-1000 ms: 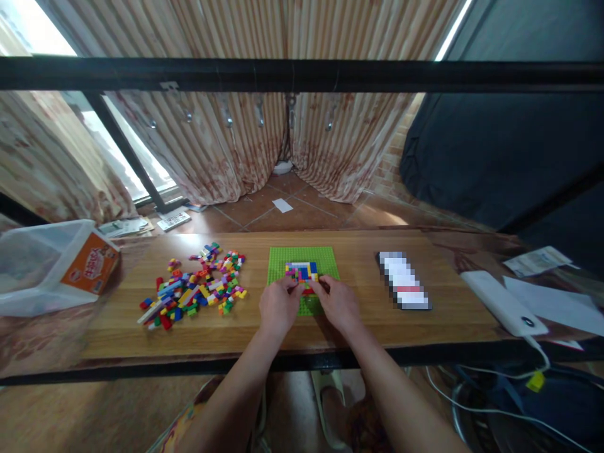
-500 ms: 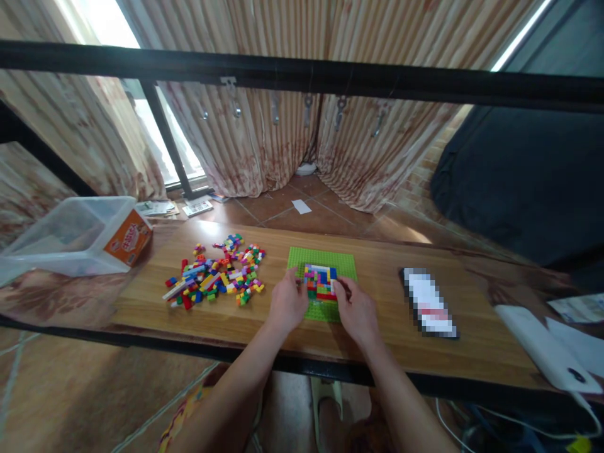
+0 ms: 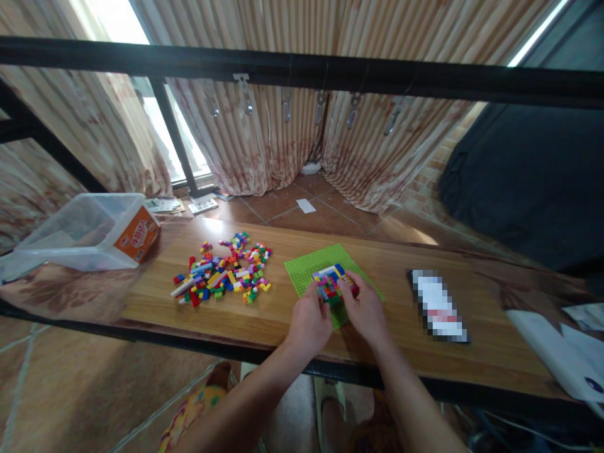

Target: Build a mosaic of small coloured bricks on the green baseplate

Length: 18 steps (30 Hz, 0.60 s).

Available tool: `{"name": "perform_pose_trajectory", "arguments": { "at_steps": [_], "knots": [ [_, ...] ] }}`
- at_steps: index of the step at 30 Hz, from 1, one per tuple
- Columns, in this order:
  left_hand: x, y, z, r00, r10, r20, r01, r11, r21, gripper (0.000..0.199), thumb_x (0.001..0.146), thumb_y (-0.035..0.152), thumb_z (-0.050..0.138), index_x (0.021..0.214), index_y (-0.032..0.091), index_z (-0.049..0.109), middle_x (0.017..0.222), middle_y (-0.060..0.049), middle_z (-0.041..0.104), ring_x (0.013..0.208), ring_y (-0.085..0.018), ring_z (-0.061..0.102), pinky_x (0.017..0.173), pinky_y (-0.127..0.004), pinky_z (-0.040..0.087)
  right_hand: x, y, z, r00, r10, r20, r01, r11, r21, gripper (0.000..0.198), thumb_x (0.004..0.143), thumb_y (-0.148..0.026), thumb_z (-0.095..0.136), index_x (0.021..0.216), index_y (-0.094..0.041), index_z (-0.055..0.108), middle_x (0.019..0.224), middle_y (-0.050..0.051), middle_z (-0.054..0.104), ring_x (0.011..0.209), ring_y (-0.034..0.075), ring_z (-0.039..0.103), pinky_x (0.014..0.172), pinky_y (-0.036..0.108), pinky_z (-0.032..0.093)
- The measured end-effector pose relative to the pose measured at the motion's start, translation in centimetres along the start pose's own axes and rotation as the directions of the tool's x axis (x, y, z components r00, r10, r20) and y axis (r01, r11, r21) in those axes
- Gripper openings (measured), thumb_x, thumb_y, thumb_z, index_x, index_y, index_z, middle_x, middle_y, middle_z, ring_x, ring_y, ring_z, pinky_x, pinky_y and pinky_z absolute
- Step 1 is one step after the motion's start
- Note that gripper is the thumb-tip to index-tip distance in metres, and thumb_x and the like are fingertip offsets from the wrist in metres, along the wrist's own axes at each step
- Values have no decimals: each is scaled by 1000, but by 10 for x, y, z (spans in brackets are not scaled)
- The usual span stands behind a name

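Note:
A low structure of multicoloured toy bricks (image 3: pixel 331 280) sits over a green studded baseplate (image 3: pixel 304 267), which lies turned at an angle on the table. My left hand (image 3: pixel 310 318) has its fingers closed on the near left side of the structure. On the right side, my right hand (image 3: pixel 367 307) grips it with thumb and fingers. Both hands cover parts of the bricks and the plate's near edge. Whether the structure is attached to the plate or lifted slightly, I cannot tell. Left of the plate, loose bricks (image 3: pixel 226 270) lie in a spread-out pile.
A clear plastic bin (image 3: pixel 85 229) with an orange label stands at the left. On the wooden table (image 3: pixel 396 352), a phone (image 3: pixel 438 305) with a blurred screen lies to the right. A white device (image 3: pixel 550 352) rests at the right end. A dark rail (image 3: pixel 302 72) crosses beyond the table.
The baseplate has turned from square-on to a slant. Both hands have shifted right in view, the left hand closer to the right, and the brick structure has moved slightly right.

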<state>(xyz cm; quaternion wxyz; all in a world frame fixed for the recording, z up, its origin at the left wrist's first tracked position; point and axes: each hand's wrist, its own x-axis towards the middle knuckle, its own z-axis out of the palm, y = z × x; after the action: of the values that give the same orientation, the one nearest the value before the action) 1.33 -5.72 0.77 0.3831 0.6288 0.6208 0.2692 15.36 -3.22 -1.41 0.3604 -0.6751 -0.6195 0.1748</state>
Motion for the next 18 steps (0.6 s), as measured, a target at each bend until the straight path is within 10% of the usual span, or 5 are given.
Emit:
{"name": "perform_pose_trajectory", "arguments": {
  "at_steps": [8, 18],
  "knots": [
    [1, -3, -4, 1000, 17, 19, -17, 999, -27, 47, 86, 16, 49, 133, 13, 47, 95, -10, 73, 84, -19, 69, 74, -28, 51, 0, 5, 4, 997, -70, 15, 71, 995, -70, 57, 81, -53, 56, 124, -16, 59, 120, 14, 65, 112, 30, 57, 98, 46, 41],
    [21, -28, -81, 976, 1, -218, 95, 897, 433, 30, 81, 13, 51, 100, 20, 72, 100, -9, 73, 95, -22, 68, 83, -30, 49, -1, 7, 7, 995, -89, 38, 91, 994, -68, 52, 82, -50, 54, 123, -18, 60, 120, 13, 65, 111, 30, 56, 98, 47, 41]
  ]
}}
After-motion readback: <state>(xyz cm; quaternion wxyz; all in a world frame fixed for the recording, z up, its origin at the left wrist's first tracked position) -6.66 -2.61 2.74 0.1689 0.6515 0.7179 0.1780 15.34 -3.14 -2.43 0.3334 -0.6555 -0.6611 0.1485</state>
